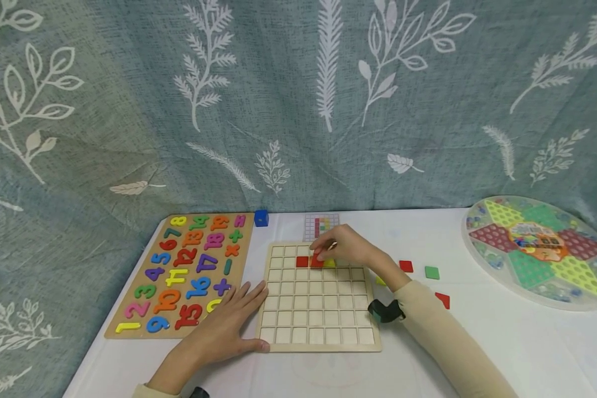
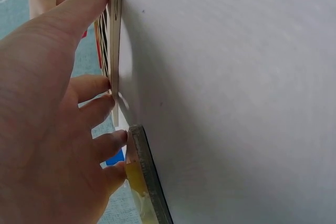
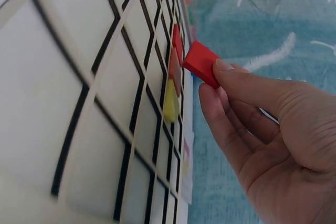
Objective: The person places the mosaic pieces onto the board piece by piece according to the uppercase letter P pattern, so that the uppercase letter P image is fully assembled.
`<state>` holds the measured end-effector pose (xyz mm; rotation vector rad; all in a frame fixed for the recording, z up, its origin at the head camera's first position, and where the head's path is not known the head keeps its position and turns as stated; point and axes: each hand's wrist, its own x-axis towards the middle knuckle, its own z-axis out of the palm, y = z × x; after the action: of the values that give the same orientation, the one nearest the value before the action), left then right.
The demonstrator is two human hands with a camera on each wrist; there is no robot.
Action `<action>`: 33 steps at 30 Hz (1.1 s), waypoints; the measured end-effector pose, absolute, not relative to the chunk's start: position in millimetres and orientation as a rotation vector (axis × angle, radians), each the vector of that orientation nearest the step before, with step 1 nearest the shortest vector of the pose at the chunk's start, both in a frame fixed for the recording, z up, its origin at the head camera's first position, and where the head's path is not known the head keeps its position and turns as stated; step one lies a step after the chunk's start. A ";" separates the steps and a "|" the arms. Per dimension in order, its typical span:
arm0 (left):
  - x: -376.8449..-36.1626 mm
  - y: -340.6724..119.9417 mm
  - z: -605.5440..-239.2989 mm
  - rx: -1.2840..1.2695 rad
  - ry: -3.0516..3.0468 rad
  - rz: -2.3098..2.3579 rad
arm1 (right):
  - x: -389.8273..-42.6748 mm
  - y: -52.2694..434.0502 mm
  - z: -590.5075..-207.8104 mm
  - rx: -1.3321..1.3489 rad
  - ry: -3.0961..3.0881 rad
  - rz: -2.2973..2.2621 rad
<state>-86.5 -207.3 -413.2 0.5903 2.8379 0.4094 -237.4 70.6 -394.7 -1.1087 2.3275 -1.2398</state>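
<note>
A wooden grid board (image 1: 318,349) lies on the table. My right hand (image 1: 345,246) is over its upper rows, pinching a red square tile (image 3: 201,62) between thumb and fingertips. Under that tile, the right wrist view shows a red tile (image 3: 177,38), an orange-red patch and a yellow tile (image 3: 170,103) in one line of cells. My left hand (image 1: 224,326) rests with fingers spread at the grid board's left side. Its thumb and index finger touch the edge, while other fingertips lie on the number board (image 1: 110,331).
Beyond the grid board are a pattern card (image 1: 308,229) and a blue cube (image 1: 261,218). To the right lie loose tiles, among them a red square (image 1: 406,266) and a green square (image 1: 431,272). A round marble game board (image 1: 507,293) sits at the far right, before a hanging curtain (image 1: 288,99).
</note>
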 end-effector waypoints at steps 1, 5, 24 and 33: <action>-86.4 -207.1 -413.1 0.584 2.836 0.409 | -236.8 68.2 -395.0 -1.113 2.323 -1.242; -86.0 -206.8 -413.2 0.578 2.834 0.411 | -233.8 57.9 -397.2 -1.147 2.321 -1.230; -85.9 -208.0 -414.9 0.578 2.843 0.414 | -223.2 30.0 -405.2 -1.187 2.386 -1.070; -85.7 -208.0 -415.6 0.573 2.842 0.410 | -222.4 31.3 -406.1 -1.192 2.376 -1.084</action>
<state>-85.7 -208.0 -415.6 0.5730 2.8416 0.4098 -222.4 31.3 -406.1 -1.1924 2.3759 -1.0838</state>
